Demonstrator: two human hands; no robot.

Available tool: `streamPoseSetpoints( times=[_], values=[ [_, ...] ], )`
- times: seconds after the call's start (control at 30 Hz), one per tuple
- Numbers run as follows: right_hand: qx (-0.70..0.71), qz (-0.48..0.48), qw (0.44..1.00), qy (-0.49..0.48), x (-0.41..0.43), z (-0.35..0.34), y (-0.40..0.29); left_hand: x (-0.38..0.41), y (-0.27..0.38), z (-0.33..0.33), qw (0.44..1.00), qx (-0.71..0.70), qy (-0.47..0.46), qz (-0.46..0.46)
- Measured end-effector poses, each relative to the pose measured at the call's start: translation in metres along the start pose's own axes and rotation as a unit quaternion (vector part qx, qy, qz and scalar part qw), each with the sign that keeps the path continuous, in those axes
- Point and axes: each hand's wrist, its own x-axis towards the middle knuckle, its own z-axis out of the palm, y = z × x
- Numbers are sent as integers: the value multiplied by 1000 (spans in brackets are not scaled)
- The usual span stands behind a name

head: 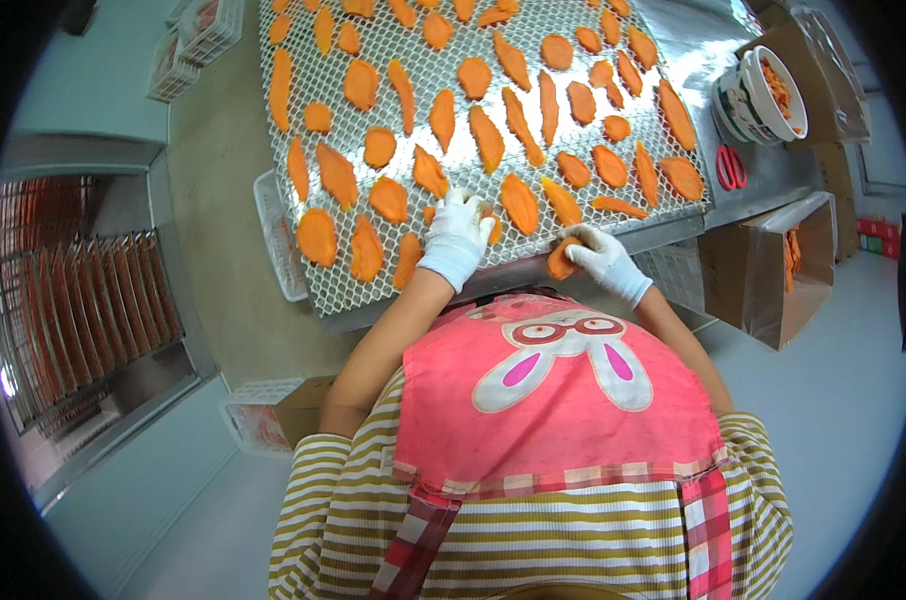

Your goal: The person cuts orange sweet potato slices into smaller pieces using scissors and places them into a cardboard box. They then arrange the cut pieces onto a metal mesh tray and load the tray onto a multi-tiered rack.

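Many orange vegetable slices (519, 204), round and long ones, lie spread apart on a mesh drying tray (415, 169). My left hand (457, 232), in a white knitted glove, is down at the tray's near part. Its fingers are over an orange slice (495, 228) that shows beside the thumb; whether they grip it is hidden. At the near edge my right hand (607, 261), gloved alike with darkened fingertips, pinches a thick orange piece (562, 259) between thumb and fingers. That piece hangs just off the tray's edge, close to my apron.
On the metal table (768, 176) at right stand a white bucket (745, 101) of orange pieces and red-handled scissors (730, 166). An open cardboard box (745, 274) sits below. White plastic baskets (213, 30) and a rack of trays (93, 307) are at left.
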Motion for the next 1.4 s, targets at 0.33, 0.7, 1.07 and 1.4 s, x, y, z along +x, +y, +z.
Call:
streamPoseSetpoints(
  times=[0.33,0.7,1.07,1.4],
  values=[
    [-127,-99,968,194,-27,-77,-3,30,2,-2,982,129,-128,-42],
    [-236,-50,855,459,39,-224,58,38,22,16,957,257,-116,-60],
    [-483,-160,853,119,16,-72,6,56,35,-11,951,210,-190,-124],
    [-483,-94,861,130,33,-75,-7,48,35,-11,955,260,-121,-74]
  ],
)
